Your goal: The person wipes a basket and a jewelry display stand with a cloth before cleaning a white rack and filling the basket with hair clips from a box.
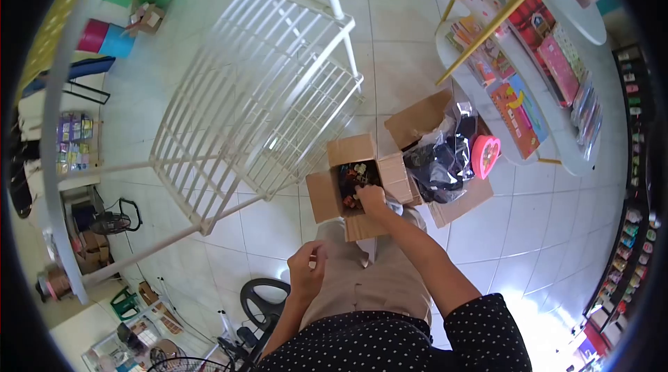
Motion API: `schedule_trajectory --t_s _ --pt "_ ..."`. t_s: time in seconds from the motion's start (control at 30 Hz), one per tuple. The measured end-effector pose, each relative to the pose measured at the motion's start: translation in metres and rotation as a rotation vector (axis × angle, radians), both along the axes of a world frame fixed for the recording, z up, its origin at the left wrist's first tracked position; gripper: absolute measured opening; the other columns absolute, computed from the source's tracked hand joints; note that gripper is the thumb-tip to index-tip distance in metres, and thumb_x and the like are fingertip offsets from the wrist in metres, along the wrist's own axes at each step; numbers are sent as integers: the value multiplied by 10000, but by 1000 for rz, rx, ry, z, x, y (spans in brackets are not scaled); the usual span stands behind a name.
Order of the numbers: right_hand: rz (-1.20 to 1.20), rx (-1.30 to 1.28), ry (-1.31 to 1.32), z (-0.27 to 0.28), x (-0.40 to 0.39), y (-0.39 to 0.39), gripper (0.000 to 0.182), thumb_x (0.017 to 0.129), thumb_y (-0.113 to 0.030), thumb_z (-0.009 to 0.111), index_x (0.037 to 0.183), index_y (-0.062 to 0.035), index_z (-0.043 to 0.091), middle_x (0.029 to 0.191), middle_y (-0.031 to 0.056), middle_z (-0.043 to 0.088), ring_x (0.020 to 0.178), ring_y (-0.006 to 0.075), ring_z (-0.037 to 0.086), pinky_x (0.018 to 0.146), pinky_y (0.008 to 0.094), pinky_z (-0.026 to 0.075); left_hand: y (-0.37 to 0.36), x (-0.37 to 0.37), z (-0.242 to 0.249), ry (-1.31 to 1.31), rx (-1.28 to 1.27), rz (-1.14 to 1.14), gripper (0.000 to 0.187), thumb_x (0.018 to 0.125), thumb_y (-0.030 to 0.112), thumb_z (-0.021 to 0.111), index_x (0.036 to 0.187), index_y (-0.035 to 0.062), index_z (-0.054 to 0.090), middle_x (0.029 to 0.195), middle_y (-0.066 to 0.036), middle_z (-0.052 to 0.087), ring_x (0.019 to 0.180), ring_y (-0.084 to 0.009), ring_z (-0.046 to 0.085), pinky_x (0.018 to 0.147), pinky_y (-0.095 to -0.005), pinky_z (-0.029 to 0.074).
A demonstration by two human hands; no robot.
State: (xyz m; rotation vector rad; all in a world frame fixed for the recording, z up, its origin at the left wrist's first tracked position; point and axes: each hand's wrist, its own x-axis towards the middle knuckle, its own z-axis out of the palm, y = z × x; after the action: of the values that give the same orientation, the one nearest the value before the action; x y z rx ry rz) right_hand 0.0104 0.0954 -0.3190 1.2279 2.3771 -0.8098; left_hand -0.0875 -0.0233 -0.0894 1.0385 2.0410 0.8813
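Observation:
My right hand reaches into an opened cardboard box by my legs. Its fingers are closed among small, multicoloured items inside; what they grip is hidden. To the left of the box, my left hand hangs in the air above my lap. Its fingers are loosely bent and a little apart, with nothing visible in them. Beside this box on the right, a second opened carton contains dark goods in clear plastic. A pink heart-shaped container rests at its right side.
A white wire rack fills the floor ahead and to the left. On the right stands a tiered shelf with books and packets. Wall displays line the far right. A black fan is at left, and a black wheel is near my left arm.

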Motion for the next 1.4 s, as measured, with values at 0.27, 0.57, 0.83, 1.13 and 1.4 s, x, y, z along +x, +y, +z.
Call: schedule_trajectory --t_s 0.27,0.57,0.83,1.13,1.4 --pt "254 -71 -33 -4 -15 7 177 716 -114 558 890 -107 588 810 104 614 774 226 612 607 310 496 -6 -12 -12 29 -136 -11 101 777 22 507 847 -16 568 709 -109 590 611 -169 595 552 -254 484" --pt "-95 -202 97 0 -1 18 297 551 -203 722 789 -56 620 820 157 599 790 287 595 686 357 482 5 -18 -13 48 -161 0 115 777 43 503 848 -15 572 738 -118 595 631 -177 596 558 -262 479" --pt "-300 -691 461 69 35 49 425 566 -206 728 933 -28 611 845 119 606 751 214 577 703 300 442 26 -16 -46 -214 -143 41 310 771 72 537 1064 -6 471 940 -116 578 850 -191 563 730 -301 444" --pt "-292 -1015 721 260 53 77 424 697 -146 617 1080 7 522 902 72 586 797 97 523 728 202 406 90 -14 29 -886 107 -378 438 738 -31 552 1147 21 402 1178 -130 431 998 -177 491 823 -285 433" --pt "-483 -905 958 310 46 73 292 760 -130 514 1000 36 522 901 61 541 843 107 484 745 216 385 97 -10 69 -931 438 -252 386 723 11 576 1080 25 430 1233 -180 373 997 -213 504 776 -297 472"
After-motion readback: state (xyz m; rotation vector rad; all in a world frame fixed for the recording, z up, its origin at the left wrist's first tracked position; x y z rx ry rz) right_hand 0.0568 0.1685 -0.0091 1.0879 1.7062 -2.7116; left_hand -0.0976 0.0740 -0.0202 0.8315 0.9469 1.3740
